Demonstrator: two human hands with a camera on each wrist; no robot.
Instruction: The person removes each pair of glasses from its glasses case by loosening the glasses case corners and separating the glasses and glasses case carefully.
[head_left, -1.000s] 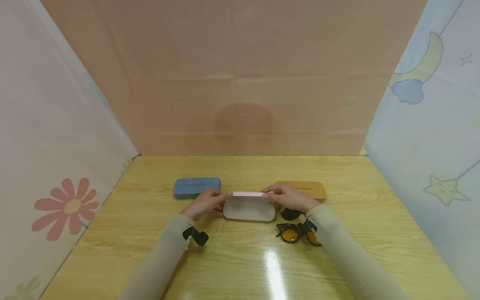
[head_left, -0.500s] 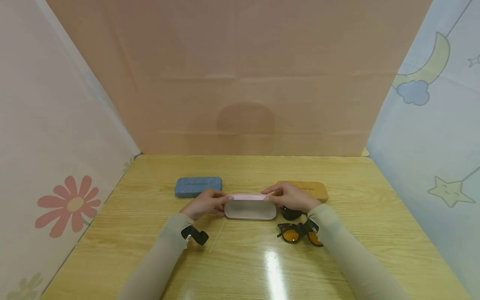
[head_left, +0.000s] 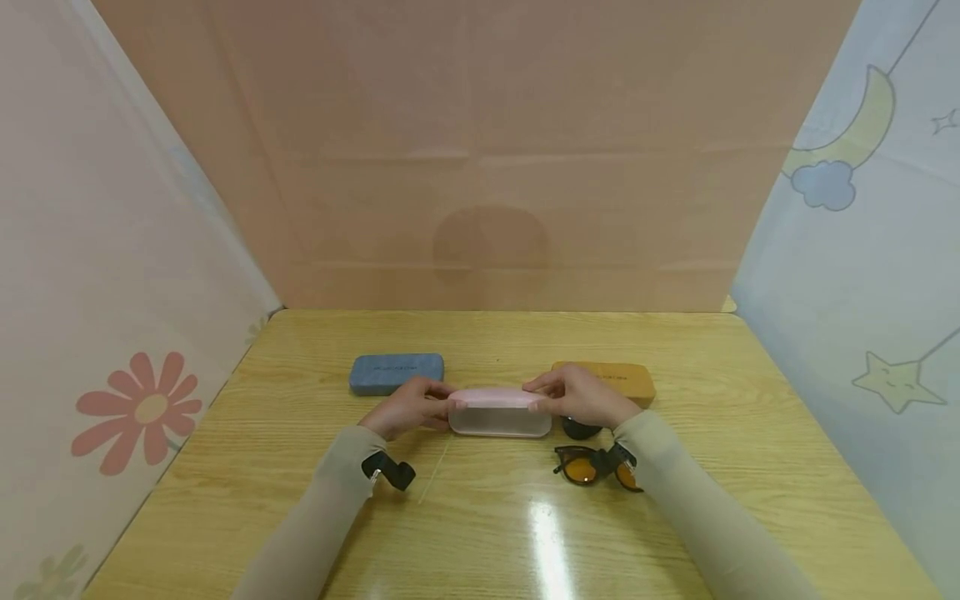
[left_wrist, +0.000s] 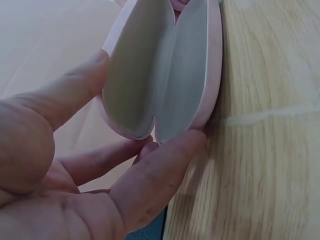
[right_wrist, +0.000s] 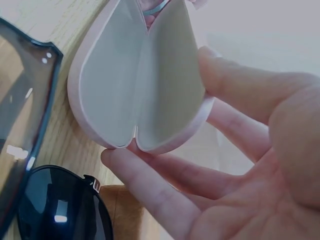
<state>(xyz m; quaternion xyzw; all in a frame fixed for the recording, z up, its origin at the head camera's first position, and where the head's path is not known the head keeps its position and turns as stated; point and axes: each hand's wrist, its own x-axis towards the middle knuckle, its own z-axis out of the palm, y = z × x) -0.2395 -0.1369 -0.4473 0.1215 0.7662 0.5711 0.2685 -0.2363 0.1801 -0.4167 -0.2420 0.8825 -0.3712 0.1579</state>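
Note:
A pink glasses case (head_left: 498, 422) sits mid-table in the head view, its lid partly raised and its pale lining (left_wrist: 187, 75) bare inside. My left hand (head_left: 408, 408) grips the case's left end, with the thumb on the lid's edge and a fingertip at the base's rim in the left wrist view. At the other end, my right hand (head_left: 581, 397) holds it the same way; the right wrist view shows its thumb (right_wrist: 240, 82) against the lid. Dark-lensed sunglasses (head_left: 581, 428) lie beneath the right hand, partly hidden by it.
Behind my left hand is a blue glasses case (head_left: 397, 373). An orange-yellow glasses case (head_left: 633, 383) lies behind the right hand. Orange-lensed glasses (head_left: 579, 470) rest near my right wrist, partly covered by it. Fabric walls (head_left: 495, 150) border the wooden table (head_left: 480, 533).
The pink case's lid has swung down toward me, showing more of its pink outside and less of the lining. Both hands stay at the ends, thumbs lowering with the lid.

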